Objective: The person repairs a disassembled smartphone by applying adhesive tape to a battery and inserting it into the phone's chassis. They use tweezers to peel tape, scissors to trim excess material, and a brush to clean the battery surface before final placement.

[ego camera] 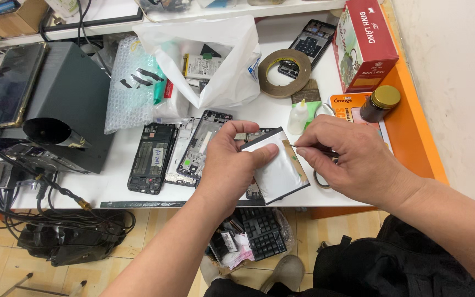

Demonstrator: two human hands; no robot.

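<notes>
Workbench surface (281,113), white and cluttered, fills the upper half of the frame, with a dark grey machine housing (70,99) at the upper left, a white plastic bag (215,60) at top centre, a red carton (364,41) at the upper right, and a roll of brown tape (284,71) between bag and carton. Below the bag lie stripped phone frames (152,157), and a small glue bottle (298,116) stands just right of centre beside a brown jar (379,103). At centre, the silver battery pouch (279,168) is held tilted above the bench edge, over another phone frame. The left hand (229,165) grasps it, fingers curled round its left edge and thumb pressed flat on its upper face, about half closed. The right hand (353,159) is pinched tight on a thin tool (298,146) whose tip touches the pouch's upper right edge, near a tan strip. Judging from this, the work goes best with the tool kept shallow against the edge, never digging into the soft pouch, while the thumb keeps the cell steady and unbent.
</notes>
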